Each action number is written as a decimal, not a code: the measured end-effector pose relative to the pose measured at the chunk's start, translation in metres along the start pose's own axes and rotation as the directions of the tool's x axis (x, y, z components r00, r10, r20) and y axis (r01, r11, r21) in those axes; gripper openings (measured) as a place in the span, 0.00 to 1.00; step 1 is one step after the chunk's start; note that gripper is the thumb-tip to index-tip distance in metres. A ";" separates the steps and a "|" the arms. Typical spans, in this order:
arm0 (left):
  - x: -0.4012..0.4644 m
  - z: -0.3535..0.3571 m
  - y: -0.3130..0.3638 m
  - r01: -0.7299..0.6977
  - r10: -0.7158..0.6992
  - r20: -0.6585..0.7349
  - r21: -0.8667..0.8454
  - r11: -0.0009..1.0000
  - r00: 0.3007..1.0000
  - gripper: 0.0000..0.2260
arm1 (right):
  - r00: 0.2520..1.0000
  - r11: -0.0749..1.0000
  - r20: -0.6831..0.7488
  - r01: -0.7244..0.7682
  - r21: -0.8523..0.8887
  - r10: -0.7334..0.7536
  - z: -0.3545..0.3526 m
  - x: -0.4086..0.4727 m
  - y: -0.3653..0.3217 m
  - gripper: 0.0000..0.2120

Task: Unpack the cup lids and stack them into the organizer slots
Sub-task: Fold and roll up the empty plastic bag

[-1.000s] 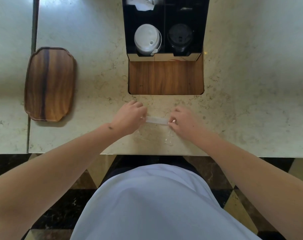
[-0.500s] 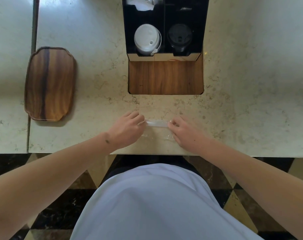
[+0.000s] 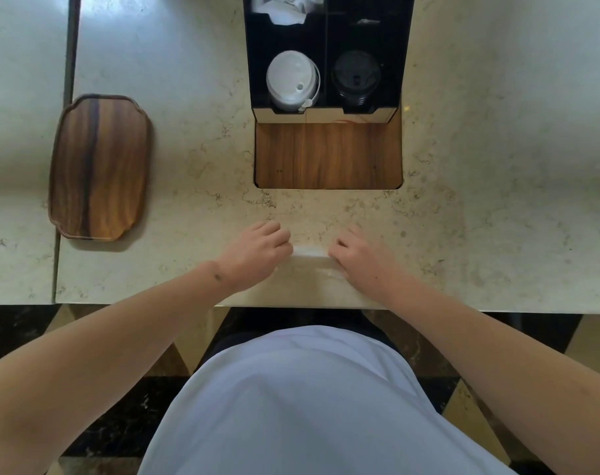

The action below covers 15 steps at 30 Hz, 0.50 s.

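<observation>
A clear plastic bag (image 3: 311, 259) lies flat near the counter's front edge, folded into a narrow strip. My left hand (image 3: 257, 250) pinches its left end with curled fingers. My right hand (image 3: 360, 258) pinches its right end the same way. The black organizer (image 3: 403, 56) stands at the back of the counter. A stack of white lids (image 3: 291, 80) fills its left front slot and a stack of black lids (image 3: 356, 78) fills its right front slot.
White crumpled paper (image 3: 284, 8) sits in the organizer's back left slot. A wooden panel (image 3: 327, 156) is set into the marble counter (image 3: 195, 97) in front of the organizer. A wooden tray (image 3: 99, 166) lies at the left. The counter edge runs just below my hands.
Both hands have drawn slightly toward me and down onto the counter, folding the bag; the loose plastic below the strip has flattened.
</observation>
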State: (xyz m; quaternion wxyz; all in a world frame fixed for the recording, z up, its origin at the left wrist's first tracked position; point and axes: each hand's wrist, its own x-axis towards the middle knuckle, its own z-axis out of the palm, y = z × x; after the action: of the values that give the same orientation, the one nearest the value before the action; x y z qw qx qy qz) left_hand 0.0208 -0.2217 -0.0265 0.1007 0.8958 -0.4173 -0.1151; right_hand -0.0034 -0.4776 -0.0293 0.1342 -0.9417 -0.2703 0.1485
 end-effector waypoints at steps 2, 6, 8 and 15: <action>-0.012 0.006 0.003 -0.019 0.019 -0.014 0.019 1.000 1.000 0.10 | 1.000 0.999 -0.011 0.022 -0.034 -0.023 0.002 -0.012 -0.005 0.07; -0.020 0.002 0.009 0.049 -0.046 0.049 -0.059 0.997 0.998 0.10 | 0.999 1.000 0.053 -0.008 0.000 0.008 0.001 -0.017 -0.006 0.08; -0.011 -0.005 0.009 0.108 -0.100 0.068 -0.128 0.986 0.993 0.10 | 0.992 0.994 0.102 -0.082 0.070 0.075 -0.003 -0.007 -0.007 0.04; 0.028 -0.011 -0.001 0.375 -0.294 0.312 -0.243 0.895 0.903 0.07 | 0.974 0.973 0.178 -0.166 0.161 0.137 -0.006 0.017 0.002 0.03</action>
State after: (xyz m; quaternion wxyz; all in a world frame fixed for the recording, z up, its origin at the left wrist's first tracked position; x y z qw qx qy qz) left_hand 0.0416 -0.2417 -0.0197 0.1555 0.9052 -0.2430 -0.3120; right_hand 0.0134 -0.4705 -0.0277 0.1818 -0.9285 -0.1934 0.2595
